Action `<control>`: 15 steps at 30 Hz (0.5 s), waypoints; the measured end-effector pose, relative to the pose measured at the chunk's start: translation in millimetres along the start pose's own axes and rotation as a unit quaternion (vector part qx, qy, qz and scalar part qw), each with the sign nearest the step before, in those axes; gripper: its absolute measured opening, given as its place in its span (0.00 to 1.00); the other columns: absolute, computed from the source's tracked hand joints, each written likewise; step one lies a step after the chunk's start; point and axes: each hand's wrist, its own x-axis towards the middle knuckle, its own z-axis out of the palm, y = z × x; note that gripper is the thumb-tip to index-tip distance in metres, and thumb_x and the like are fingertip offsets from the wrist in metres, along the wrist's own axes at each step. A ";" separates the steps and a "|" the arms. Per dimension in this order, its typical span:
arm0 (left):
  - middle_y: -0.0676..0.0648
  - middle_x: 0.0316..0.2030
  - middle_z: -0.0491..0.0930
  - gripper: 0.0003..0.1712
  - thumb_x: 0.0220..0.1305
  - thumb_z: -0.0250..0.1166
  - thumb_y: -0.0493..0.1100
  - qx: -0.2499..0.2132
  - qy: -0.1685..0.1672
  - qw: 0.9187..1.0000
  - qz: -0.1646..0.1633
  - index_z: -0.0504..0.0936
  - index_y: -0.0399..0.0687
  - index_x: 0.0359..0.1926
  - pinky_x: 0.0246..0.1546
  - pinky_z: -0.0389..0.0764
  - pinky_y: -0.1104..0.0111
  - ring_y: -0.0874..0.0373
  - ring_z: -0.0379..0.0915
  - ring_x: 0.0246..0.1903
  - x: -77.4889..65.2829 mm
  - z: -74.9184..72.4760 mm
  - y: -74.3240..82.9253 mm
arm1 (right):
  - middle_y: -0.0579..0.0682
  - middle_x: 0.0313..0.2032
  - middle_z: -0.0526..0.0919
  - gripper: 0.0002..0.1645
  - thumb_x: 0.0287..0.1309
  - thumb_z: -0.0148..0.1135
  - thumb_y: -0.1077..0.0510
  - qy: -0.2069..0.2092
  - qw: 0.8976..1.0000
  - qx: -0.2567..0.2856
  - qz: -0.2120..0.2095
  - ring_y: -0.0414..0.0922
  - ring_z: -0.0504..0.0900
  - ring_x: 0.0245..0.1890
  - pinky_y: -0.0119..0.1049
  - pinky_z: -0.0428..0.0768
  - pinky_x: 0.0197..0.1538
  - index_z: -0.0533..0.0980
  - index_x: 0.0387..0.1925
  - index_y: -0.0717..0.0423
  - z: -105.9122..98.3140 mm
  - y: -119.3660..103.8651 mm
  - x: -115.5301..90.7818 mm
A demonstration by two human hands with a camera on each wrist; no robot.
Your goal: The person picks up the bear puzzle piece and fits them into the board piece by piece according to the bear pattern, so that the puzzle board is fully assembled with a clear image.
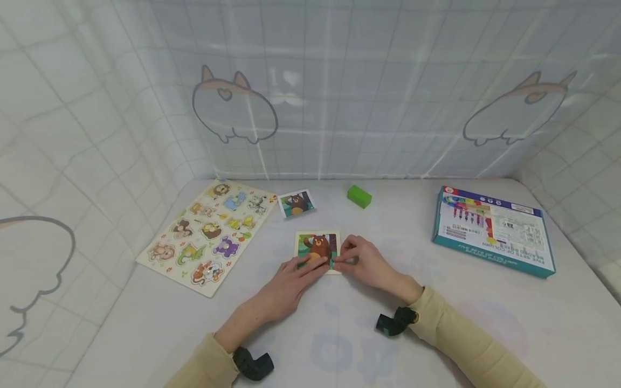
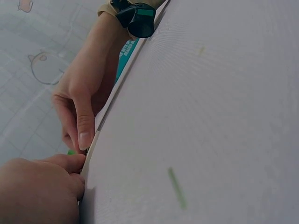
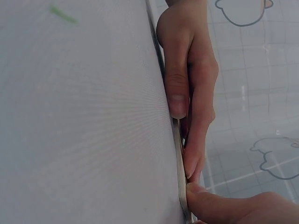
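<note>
A small square bear puzzle (image 1: 317, 245) lies on the table, a brown bear against a green and dark ground in a pale frame. My left hand (image 1: 289, 285) rests on its lower left part with nearly straight fingers across the picture; its thumb (image 3: 178, 105) is at the board's near edge. My right hand (image 1: 366, 263) has curled fingers and pinches at the puzzle's right edge, its tips close to the left fingertips. In the left wrist view the right thumb (image 2: 85, 135) points down at the board (image 2: 91, 151). The fingers hide the puzzle's lower part.
Behind the puzzle lies a card (image 1: 296, 203) with the same bear picture, and a green block (image 1: 359, 196) is to its right. An animal puzzle board (image 1: 194, 223) lies at the left, a flat teal-edged box (image 1: 495, 231) at the right. Tile-patterned sheets (image 1: 359, 97) enclose the table.
</note>
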 end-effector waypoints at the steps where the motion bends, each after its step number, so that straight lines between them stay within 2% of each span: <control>1: 0.57 0.78 0.53 0.35 0.75 0.51 0.34 0.000 0.005 1.000 0.003 0.57 0.60 0.78 0.73 0.60 0.47 0.48 0.47 0.76 -0.2 0.1 -0.3 | 0.45 0.34 0.78 0.07 0.54 0.75 0.59 0.003 1.000 0.001 -0.001 0.40 0.72 0.36 0.32 0.73 0.38 0.89 0.35 0.57 0.1 -0.4 0.3; 9: 0.57 0.78 0.53 0.34 0.76 0.50 0.35 -0.006 0.016 1.000 0.010 0.58 0.60 0.77 0.73 0.59 0.47 0.48 0.48 0.76 0.1 0.7 0.1 | 0.44 0.34 0.77 0.05 0.55 0.74 0.59 0.004 1.000 0.000 0.006 0.40 0.72 0.36 0.31 0.72 0.37 0.90 0.35 0.55 -0.5 0.1 -0.2; 15: 0.58 0.76 0.56 0.32 0.77 0.50 0.37 -0.027 0.020 0.999 0.007 0.60 0.62 0.76 0.72 0.62 0.45 0.49 0.48 0.76 1.0 1.4 1.2 | 0.44 0.34 0.77 0.05 0.55 0.74 0.59 0.008 1.000 -0.023 -0.008 0.40 0.72 0.36 0.32 0.74 0.37 0.90 0.35 0.55 -1.9 -0.8 -3.1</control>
